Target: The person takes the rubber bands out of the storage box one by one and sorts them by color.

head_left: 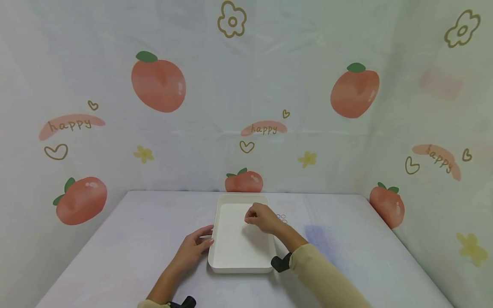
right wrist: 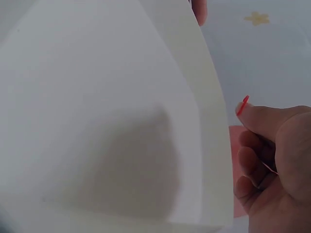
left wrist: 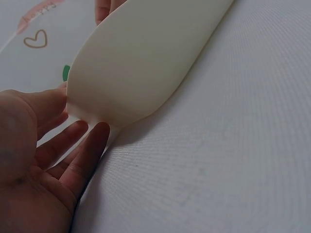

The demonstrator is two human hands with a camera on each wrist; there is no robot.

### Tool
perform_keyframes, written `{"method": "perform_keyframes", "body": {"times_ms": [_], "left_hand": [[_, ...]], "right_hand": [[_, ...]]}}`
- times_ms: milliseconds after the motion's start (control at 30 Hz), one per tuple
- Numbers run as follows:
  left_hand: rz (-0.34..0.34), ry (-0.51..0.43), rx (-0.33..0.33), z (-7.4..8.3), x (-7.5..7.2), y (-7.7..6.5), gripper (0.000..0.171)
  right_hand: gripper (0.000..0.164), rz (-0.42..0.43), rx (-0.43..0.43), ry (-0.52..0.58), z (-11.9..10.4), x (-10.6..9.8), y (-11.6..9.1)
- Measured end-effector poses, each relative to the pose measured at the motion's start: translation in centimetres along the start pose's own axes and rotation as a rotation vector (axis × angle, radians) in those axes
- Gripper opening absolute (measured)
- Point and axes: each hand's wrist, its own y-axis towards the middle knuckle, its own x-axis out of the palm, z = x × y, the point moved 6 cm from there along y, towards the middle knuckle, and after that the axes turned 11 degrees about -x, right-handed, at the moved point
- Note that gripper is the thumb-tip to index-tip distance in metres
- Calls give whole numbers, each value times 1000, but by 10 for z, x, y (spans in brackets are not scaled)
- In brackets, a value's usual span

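Observation:
A white rectangular tray (head_left: 239, 261) lies on the table, its floor bare. The left hand (head_left: 196, 246) rests against the tray's left side, its fingertips and thumb at the rim and outer wall. In the left wrist view, extended fingers (left wrist: 80, 170) touch the wall's lower edge. Above the tray's right half, the right hand (head_left: 262, 217) is raised and casts a shadow into it. Its thumb and forefinger pinch a small red ring (right wrist: 244, 104), which shows at the thumb tip in the right wrist view; the other fingers are curled.
Several small thin coloured rings (head_left: 283, 217) lie just right of the tray, partly behind the right hand. The white table (head_left: 154, 214) meets a printed cloth backdrop (head_left: 208, 102) at the back and sides. Dark wrist mounts (head_left: 281, 262) sit at both sleeves.

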Motion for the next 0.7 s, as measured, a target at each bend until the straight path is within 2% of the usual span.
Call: {"method": "perform_keyframes", "body": {"times_ms": [300,700], "left_hand": [[11,15,4,2,0,-4,45],[9,23,-20,0,0,-1,45]], "right_hand": [[9,37,-56,-62,4,-14,-9],[12,138,-23,-107,19,-34,-27]]}}
